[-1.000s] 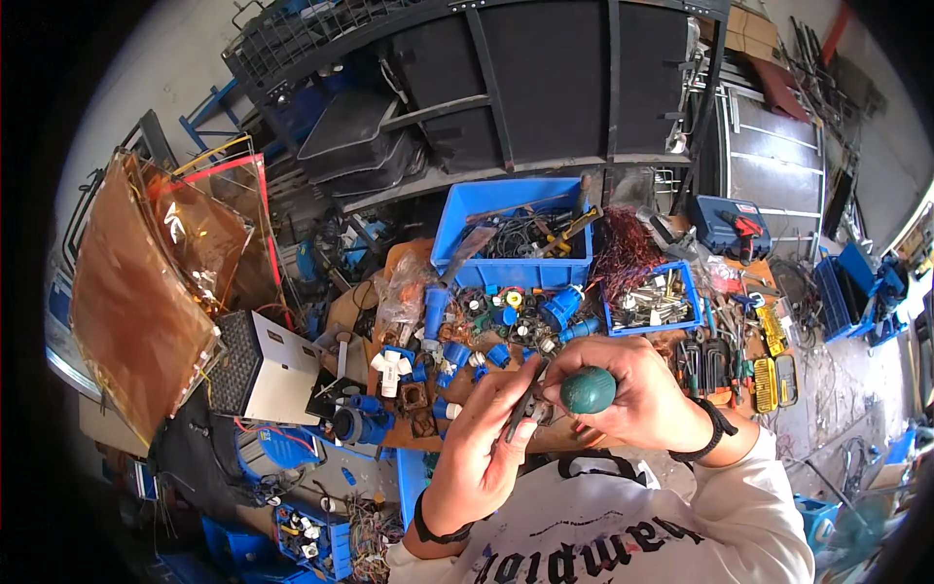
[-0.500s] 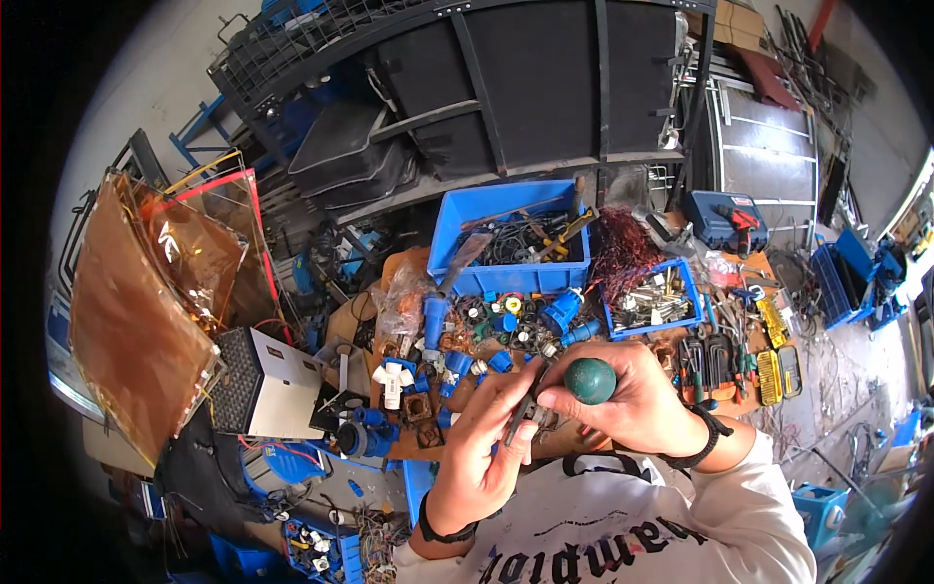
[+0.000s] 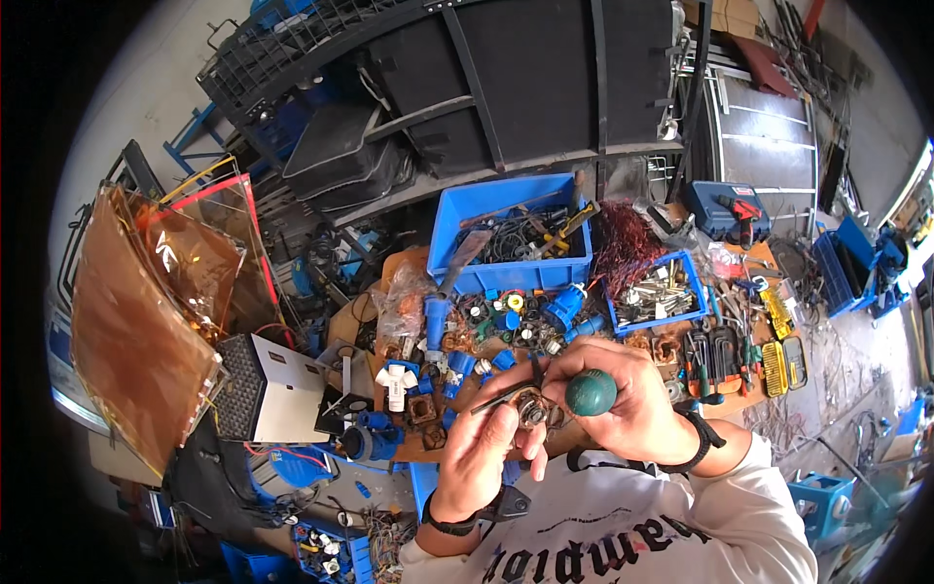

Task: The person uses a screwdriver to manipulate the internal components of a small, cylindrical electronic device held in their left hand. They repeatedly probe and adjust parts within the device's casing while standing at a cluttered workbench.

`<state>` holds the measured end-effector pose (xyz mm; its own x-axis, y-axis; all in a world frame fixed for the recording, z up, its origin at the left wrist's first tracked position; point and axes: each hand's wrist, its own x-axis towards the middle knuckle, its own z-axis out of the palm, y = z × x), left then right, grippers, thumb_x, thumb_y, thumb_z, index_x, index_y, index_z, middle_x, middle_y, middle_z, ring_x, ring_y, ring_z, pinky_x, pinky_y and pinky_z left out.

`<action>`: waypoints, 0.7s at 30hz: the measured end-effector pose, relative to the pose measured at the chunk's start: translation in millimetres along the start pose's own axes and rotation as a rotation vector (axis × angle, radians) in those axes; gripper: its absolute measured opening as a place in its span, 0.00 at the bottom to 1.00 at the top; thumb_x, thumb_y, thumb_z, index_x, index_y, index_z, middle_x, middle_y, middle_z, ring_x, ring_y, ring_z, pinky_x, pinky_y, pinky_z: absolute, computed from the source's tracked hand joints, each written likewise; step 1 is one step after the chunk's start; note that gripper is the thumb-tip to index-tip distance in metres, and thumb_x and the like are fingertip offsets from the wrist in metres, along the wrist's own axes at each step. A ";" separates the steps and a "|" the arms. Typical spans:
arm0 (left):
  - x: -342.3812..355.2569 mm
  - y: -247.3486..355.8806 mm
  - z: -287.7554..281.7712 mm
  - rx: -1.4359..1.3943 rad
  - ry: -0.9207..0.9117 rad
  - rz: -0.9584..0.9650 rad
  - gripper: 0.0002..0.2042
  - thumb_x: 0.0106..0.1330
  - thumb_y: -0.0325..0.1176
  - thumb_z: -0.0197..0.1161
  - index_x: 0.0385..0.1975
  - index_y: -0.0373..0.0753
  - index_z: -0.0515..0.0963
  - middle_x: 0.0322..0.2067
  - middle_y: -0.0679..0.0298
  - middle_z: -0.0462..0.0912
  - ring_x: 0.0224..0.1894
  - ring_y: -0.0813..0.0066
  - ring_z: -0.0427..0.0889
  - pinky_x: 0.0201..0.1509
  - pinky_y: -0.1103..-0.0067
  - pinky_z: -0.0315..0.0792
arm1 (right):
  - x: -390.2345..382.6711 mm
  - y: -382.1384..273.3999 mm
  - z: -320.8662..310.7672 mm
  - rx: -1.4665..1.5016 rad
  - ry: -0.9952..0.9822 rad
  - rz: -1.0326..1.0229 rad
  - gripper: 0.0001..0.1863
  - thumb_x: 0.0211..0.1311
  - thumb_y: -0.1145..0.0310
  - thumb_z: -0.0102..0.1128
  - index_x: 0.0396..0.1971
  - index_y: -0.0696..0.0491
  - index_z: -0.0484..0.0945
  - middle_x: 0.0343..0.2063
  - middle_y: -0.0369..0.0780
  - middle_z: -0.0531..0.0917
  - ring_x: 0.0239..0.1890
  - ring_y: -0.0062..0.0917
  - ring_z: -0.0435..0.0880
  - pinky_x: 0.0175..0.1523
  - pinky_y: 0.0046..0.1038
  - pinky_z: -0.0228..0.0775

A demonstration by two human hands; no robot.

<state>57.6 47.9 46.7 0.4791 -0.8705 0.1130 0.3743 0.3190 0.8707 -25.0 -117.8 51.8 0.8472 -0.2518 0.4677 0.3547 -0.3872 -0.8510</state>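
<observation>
One bulbous, dark-green handle (image 3: 591, 392) fills the right grip (image 3: 623, 384).

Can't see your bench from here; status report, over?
Left hand holding round part. Right hand gripping green handle. Loose blue fittings scattered beyond.

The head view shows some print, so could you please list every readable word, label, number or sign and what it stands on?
White shirt: large dark lettering, upside down, which I won't copy out; the fine line above it is too small to read.
White pipe fitting: faint marks, too small to read.
Blue tool case: label, too small to read.
White-faced box: small dark labels, unreadable.
</observation>
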 end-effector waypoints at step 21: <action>4.1 3.1 -13.9 -0.152 0.015 0.002 0.24 0.71 0.39 0.46 0.61 0.29 0.56 0.43 0.52 0.70 0.29 0.72 0.72 0.22 0.75 0.76 | 6.5 -1.9 8.9 -0.022 -0.029 0.004 0.12 0.43 0.78 0.62 0.33 0.54 0.80 0.25 0.40 0.79 0.29 0.30 0.79 0.36 0.26 0.70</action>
<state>71.8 50.5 43.2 0.4917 -0.8642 0.1068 0.4884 0.3752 0.7878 -16.7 -110.8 54.3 0.8596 -0.2279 0.4574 0.3430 -0.4060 -0.8470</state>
